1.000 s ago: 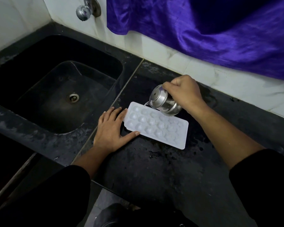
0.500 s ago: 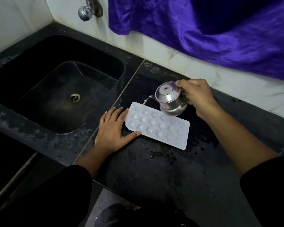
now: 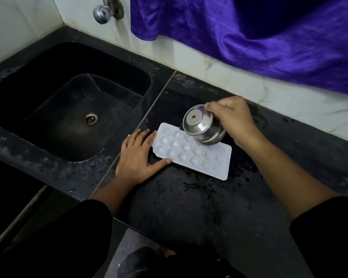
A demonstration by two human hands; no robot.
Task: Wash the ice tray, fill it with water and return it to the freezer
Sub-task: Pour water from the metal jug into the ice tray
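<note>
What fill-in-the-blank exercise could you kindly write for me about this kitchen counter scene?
1. The white ice tray lies on the black counter, to the ____ of the sink.
2. The right hand holds the steel pot tilted above the ____.
3. The left hand lies flat on the counter at the tray's end nearest the ____.
Missing words: right; tray; sink.

Pretty sure I'm looking at a home kitchen here: black stone counter [image 3: 189, 207], sunken sink [image 3: 58, 121] with a drain [image 3: 91, 118], chrome wall tap [image 3: 101, 12], white tiles [image 3: 249, 83], purple cloth [image 3: 249, 37] hanging.
</note>
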